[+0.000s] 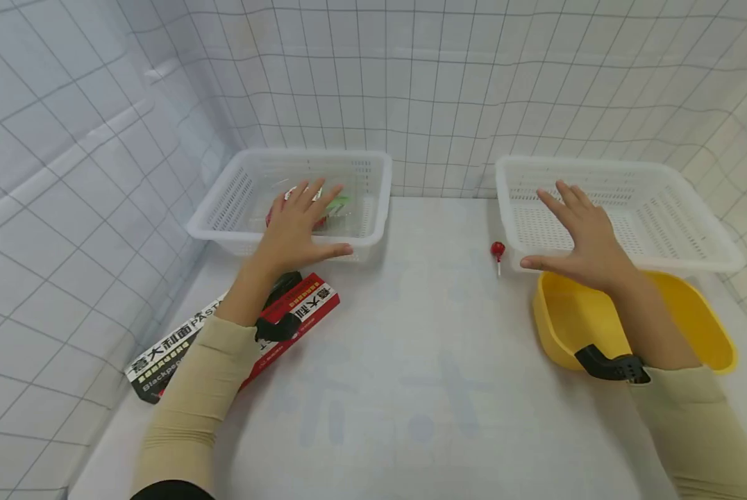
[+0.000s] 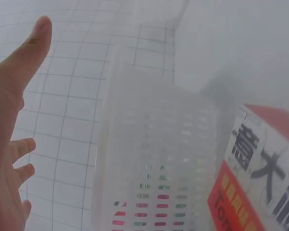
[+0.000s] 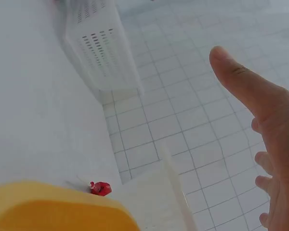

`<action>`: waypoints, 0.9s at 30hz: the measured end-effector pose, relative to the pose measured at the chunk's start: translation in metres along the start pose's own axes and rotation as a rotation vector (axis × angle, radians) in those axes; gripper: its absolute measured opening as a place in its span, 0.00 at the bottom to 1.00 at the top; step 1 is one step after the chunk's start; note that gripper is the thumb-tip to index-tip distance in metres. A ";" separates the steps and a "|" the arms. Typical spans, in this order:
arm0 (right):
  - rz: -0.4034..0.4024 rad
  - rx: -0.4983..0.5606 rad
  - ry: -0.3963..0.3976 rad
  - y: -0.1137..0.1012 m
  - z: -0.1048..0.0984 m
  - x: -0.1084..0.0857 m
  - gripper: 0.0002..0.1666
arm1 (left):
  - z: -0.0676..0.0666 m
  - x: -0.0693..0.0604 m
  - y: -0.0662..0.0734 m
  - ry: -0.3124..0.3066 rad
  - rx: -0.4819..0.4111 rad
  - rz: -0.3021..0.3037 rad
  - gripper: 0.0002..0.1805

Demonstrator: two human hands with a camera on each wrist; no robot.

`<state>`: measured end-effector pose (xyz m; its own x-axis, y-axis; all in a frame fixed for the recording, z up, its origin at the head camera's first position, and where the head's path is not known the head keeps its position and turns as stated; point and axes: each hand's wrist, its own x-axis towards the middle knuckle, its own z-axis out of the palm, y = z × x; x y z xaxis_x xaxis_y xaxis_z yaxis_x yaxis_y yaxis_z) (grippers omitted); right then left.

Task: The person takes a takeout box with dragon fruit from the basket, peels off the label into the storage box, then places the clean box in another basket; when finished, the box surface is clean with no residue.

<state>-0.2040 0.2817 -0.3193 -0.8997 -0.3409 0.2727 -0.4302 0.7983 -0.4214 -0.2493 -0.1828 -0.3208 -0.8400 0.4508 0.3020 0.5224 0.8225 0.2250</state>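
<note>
My left hand (image 1: 295, 229), fingers spread and holding nothing, hovers over the front of the left white basket (image 1: 223, 232). Inside that basket lies a clear package with red and green parts (image 1: 338, 203), partly hidden by the hand. Spread and bare, my right hand (image 1: 589, 243) is above the front rim of the right white basket (image 1: 661, 208). A red lollipop (image 1: 498, 250) lies on the table left of that basket. Under the left forearm are a red pasta box (image 1: 311, 300) and a black pasta box (image 1: 173, 347), the red one overlapping the black.
A yellow tub (image 1: 551, 326) stands under the right forearm, in front of the right basket. The white table (image 1: 398, 361) extends between the arms. Grid-patterned white sheeting (image 1: 442, 90) rises behind the baskets and along both sides.
</note>
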 end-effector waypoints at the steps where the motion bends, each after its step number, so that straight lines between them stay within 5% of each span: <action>1: -0.001 0.025 0.020 -0.002 0.001 -0.002 0.60 | 0.002 -0.003 0.003 0.041 -0.033 -0.007 0.54; 9: 0.024 0.249 0.142 -0.021 0.022 -0.017 0.50 | 0.028 -0.024 0.025 0.386 -0.608 -0.089 0.34; 14: 0.008 0.371 0.243 -0.036 0.044 -0.021 0.37 | 0.044 -0.031 0.042 0.598 -0.811 -0.193 0.19; 18: -0.029 0.433 0.291 -0.045 0.062 -0.017 0.30 | 0.055 -0.033 0.044 0.740 -0.931 -0.371 0.11; 22: -0.060 0.486 0.286 -0.052 0.076 -0.012 0.26 | 0.061 -0.031 0.043 0.838 -1.174 -0.632 0.06; 25: -0.058 0.527 0.267 -0.055 0.086 -0.008 0.24 | 0.063 -0.029 0.042 0.893 -1.341 -0.822 0.10; 27: -0.052 0.542 0.253 -0.056 0.092 -0.005 0.24 | 0.064 -0.028 0.041 0.923 -1.402 -0.898 0.13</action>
<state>-0.1824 0.1931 -0.3769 -0.8595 -0.1906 0.4743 -0.5095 0.3938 -0.7650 -0.2134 -0.1397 -0.3792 -0.8106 -0.5784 -0.0910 0.1625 -0.3715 0.9141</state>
